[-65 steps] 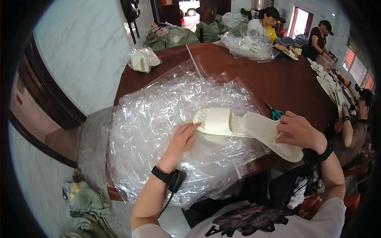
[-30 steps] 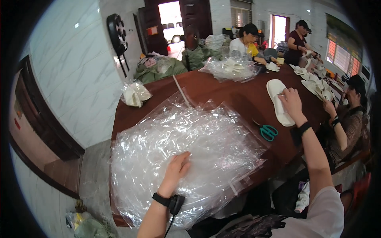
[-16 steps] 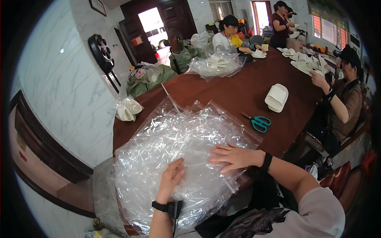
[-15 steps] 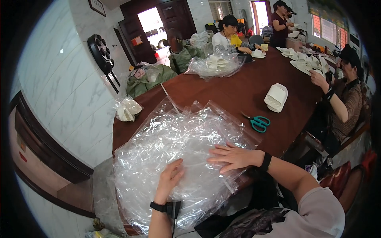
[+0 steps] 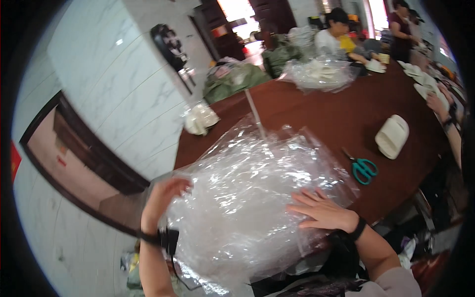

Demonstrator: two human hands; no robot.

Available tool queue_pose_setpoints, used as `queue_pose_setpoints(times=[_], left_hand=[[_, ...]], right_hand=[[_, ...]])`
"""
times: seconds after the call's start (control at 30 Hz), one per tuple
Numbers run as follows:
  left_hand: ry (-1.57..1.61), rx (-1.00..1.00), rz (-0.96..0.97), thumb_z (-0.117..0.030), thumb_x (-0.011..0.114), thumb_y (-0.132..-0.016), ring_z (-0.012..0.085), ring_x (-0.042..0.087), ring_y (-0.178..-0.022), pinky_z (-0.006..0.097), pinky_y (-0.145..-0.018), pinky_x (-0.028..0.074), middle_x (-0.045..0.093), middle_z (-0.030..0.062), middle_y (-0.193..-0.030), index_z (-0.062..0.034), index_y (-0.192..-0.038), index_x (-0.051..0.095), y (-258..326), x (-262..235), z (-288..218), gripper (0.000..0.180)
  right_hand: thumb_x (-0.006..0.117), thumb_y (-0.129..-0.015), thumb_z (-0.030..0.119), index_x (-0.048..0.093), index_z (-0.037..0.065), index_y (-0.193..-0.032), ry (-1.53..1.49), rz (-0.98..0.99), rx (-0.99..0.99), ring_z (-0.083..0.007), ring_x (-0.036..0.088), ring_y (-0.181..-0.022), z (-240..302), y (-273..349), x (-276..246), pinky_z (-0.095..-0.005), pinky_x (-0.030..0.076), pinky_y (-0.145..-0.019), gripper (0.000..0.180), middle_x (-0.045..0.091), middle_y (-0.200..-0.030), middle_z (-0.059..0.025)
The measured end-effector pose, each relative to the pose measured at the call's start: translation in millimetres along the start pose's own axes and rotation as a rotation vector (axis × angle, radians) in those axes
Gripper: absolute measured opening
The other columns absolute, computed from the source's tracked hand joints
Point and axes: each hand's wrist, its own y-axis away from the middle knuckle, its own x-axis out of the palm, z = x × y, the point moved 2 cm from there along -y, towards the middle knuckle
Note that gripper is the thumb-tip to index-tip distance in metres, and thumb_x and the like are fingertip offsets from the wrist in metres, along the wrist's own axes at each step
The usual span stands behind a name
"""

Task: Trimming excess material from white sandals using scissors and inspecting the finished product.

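Note:
A large pile of clear, crinkled plastic bags is spread over the near part of the brown-covered table. My right hand lies flat on its right side with the fingers spread, holding nothing. At the pile's left edge, my left hand is raised and smeared by motion, so its fingers are unclear. Scissors with teal handles lie just right of the bags. Beyond them rests a cream slipper-shaped item.
A plastic-wrapped white bundle sits at the table's left edge. Farther back is a bag of white items. Green sacks stand behind the table. A co-worker sits at the far side; another's hands hold white pieces at right.
My left hand has moved left, from over the bags to their left edge. My right hand stays flat on them. The whole view has swung left, shifting the scene to the right.

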Motion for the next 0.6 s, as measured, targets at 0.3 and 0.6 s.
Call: queue_pose_setpoints(times=[0.3, 0.6], left_hand=[[-0.4, -0.285, -0.285, -0.027, 0.067, -0.086, 0.0187, 0.07, -0.085, 0.033, -0.072, 0.054, 0.073, 0.0116, -0.091, -0.0055, -0.109, 0.071, -216.1, -71.9, 79.8, 0.032], [-0.602, -0.138, -0.299, -0.034, 0.073, -0.079, 0.0424, 0.058, -0.115, 0.047, -0.098, 0.047, 0.065, 0.028, -0.116, -0.0063, -0.129, 0.06, -361.7, -17.9, 243.6, 0.059]], right_hand=[[0.064, -0.089, 0.048, 0.043, 0.027, -0.147, 0.029, -0.047, 0.073, -0.0423, 0.034, -0.141, 8.0, -3.1, -12.4, -0.0669, 0.022, -0.112, 0.065, 0.036, -0.155, -0.0129], [0.071, -0.082, 0.048, 0.047, 0.029, -0.144, 0.03, 0.062, 0.205, -0.0404, 0.032, -0.143, 7.1, -15.9, -18.7, -0.0669, 0.022, -0.112, 0.069, 0.039, -0.153, -0.0121]])
